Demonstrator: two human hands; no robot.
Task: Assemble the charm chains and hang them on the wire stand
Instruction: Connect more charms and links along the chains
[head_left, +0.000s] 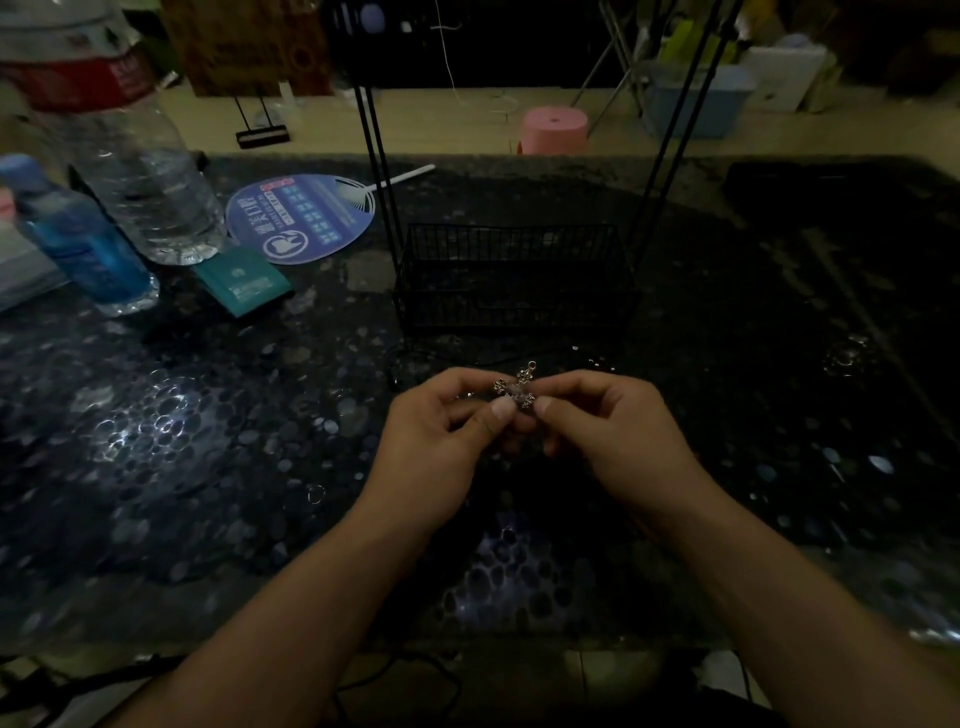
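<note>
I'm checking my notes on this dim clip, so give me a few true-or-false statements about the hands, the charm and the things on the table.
1. Both hands pinch the charm. True: left hand, right hand.
2. The charm hangs on the wire stand. False: it is held in front of the stand.
3. A blue fan lies left of the stand. True.
4. The large water bottle lies on its side. False: it stands upright.

dim home room, pebble-patterned table (208, 441), water bottle (140, 171), pink stool (555, 130)
</note>
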